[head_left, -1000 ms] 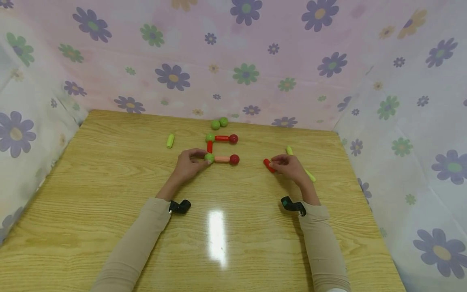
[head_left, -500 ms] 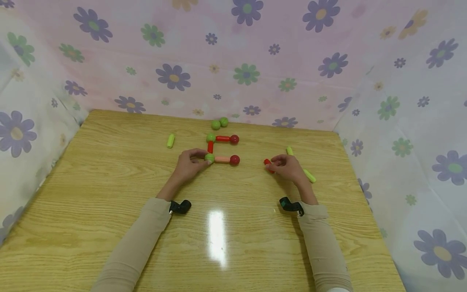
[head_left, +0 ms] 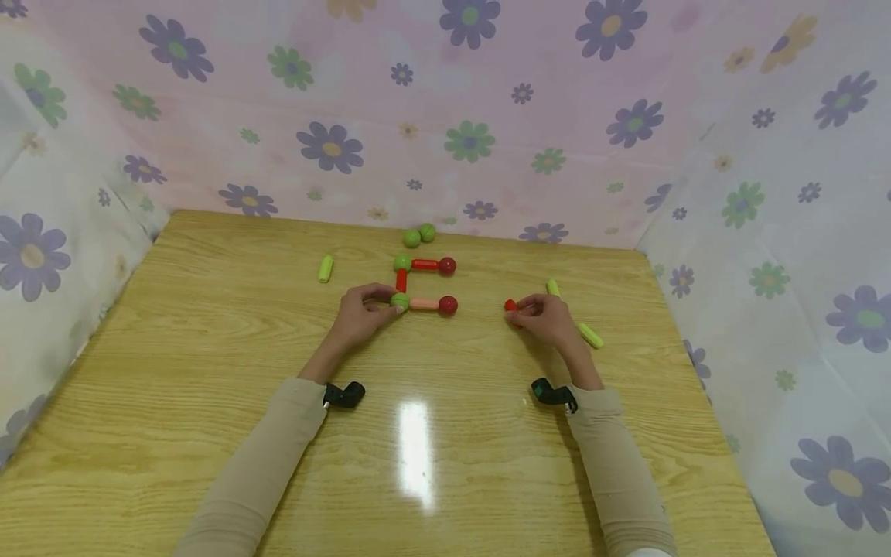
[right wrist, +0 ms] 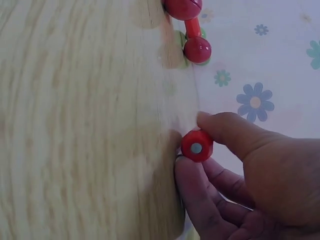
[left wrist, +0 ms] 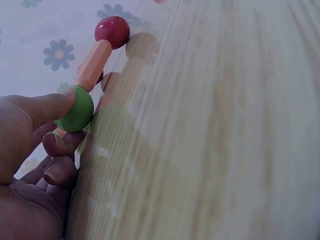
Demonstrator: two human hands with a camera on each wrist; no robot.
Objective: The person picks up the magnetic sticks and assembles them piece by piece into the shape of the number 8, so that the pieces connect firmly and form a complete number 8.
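My left hand (head_left: 362, 316) pinches a green ball (head_left: 400, 302) between thumb and fingers at the near corner of a joined figure. From that ball a peach rod (head_left: 424, 305) runs right to a dark red ball (head_left: 448, 305). A red rod (head_left: 401, 281) leads back to another green ball (head_left: 402, 264), which joins a second red rod (head_left: 425, 264) and red ball (head_left: 448, 266). Off to the right, my right hand (head_left: 547, 319) pinches a loose red rod (right wrist: 197, 146); its end, with a grey metal disc, faces the right wrist camera.
Two loose green balls (head_left: 412, 238) sit at the back by the flowered cloth (head_left: 469, 143). A yellow-green rod (head_left: 326, 268) lies left of the figure. Two more, a far rod (head_left: 553, 288) and a near rod (head_left: 591, 336), lie beside my right hand on the wooden table (head_left: 209, 325).
The red rod in my right hand has turned, so less of its length shows in the head view. My left hand stays on the green ball.
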